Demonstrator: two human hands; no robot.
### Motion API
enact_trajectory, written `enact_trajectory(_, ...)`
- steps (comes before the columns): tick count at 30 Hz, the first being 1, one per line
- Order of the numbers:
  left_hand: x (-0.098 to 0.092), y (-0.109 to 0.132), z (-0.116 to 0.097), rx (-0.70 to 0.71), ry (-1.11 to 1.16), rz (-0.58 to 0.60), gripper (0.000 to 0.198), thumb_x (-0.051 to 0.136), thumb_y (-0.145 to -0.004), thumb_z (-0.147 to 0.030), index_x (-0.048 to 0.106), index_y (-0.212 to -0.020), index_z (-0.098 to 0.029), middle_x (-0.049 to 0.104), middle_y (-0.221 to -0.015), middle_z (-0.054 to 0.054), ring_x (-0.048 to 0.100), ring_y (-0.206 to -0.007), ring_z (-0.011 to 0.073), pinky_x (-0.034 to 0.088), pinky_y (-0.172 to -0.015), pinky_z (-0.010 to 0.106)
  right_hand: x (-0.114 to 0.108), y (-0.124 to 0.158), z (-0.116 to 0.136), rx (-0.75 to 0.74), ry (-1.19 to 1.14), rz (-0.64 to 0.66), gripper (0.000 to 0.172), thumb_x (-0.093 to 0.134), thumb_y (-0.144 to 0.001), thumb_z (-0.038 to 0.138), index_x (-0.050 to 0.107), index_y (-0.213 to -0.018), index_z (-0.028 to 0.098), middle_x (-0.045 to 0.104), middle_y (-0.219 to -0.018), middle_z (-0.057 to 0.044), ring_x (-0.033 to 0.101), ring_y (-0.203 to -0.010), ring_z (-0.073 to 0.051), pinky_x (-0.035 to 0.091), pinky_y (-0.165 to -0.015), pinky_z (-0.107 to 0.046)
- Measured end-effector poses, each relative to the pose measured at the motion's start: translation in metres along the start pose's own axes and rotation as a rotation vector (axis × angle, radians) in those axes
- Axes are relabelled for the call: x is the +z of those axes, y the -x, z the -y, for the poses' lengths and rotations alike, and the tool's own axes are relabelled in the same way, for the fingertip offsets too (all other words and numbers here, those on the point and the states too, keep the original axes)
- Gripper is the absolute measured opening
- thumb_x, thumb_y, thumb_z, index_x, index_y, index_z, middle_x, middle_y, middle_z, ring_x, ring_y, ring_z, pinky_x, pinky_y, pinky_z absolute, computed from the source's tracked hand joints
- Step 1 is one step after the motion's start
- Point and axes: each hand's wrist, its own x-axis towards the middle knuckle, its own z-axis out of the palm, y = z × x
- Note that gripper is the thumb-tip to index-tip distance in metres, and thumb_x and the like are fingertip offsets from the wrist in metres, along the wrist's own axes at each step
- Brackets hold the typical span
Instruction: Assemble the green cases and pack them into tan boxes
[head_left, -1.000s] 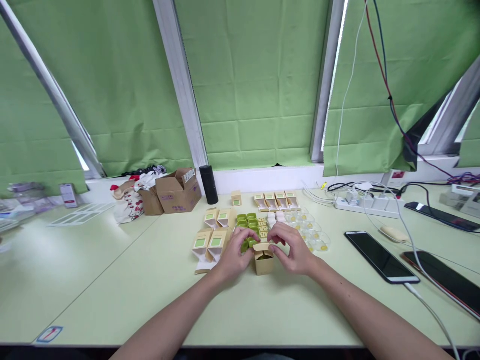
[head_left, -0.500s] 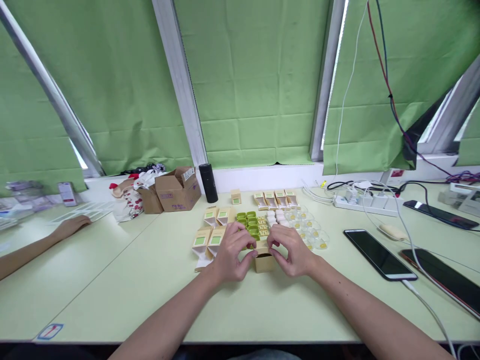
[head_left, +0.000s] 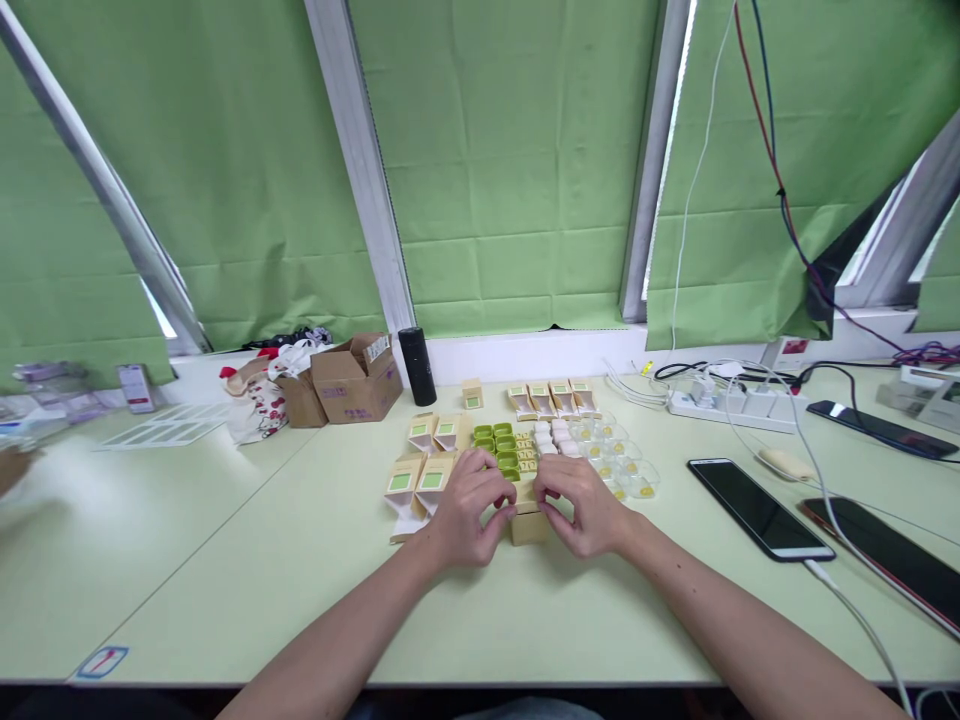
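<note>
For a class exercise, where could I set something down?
Free: pale green tabletop between both forearms, before the small tan cardboard box; also before the patterned white bag. Crowded: beyond the box, among square green trays and clear plastic cups.

Matt card box (head_left: 531,528), glossy plastic-looking green containers (head_left: 508,461), smooth tabletop (head_left: 247,575), creased cloth blinds (head_left: 510,190)

The left hand (head_left: 472,508) and right hand (head_left: 581,505) seemingly pinch a small cardboard box's (head_left: 529,529) lid (head_left: 525,494).

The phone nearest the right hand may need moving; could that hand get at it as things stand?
Probably yes: nothing appears to stand between the right hand and the phone, though that hand is busy at the small box.
</note>
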Motion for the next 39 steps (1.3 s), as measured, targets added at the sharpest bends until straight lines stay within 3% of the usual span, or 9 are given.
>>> enact_trajectory(7, 0.001, 0.0003, 0.0005, -0.012, 0.009, 0.056, 0.005, 0.061, -0.086, -0.023, 0.064, -0.083, -0.025, 0.064, -0.071, 0.006, 0.054, -0.087, 0.0298, 0.043, -0.084, 0.05, 0.0006, 0.0, 0.0014, 0.015, -0.01, 0.032, 0.018, 0.055, -0.073, 0.013, 0.048, -0.081, 0.027, 0.056, -0.073, -0.001, 0.051, -0.068, -0.022, 0.032, -0.064, -0.035)
enact_trajectory(30, 0.0025, 0.0001, 0.0005, 0.081, 0.03, 0.038, 0.01, 0.06, -0.086, -0.016, 0.063, -0.08, -0.024, 0.063, -0.066, 0.004, 0.053, -0.08, 0.0267, 0.039, -0.08, 0.047, 0.0027, 0.0007, 0.0034, 0.011, -0.02, 0.037, 0.019, 0.056, -0.071, 0.009, 0.051, -0.08, 0.026, 0.055, -0.069, 0.0, 0.048, -0.063, -0.019, 0.031, -0.062, -0.033)
enact_trajectory(39, 0.0042, 0.0002, -0.0007, -0.005, 0.098, 0.018, 0.011, 0.06, -0.091, -0.019, 0.064, -0.082, -0.023, 0.062, -0.068, 0.004, 0.053, -0.079, 0.0253, 0.04, -0.082, 0.045, -0.0034, -0.0011, 0.0035, 0.057, 0.002, 0.1, 0.018, 0.058, -0.071, 0.01, 0.053, -0.082, 0.025, 0.057, -0.071, 0.0, 0.05, -0.065, -0.019, 0.032, -0.064, -0.032)
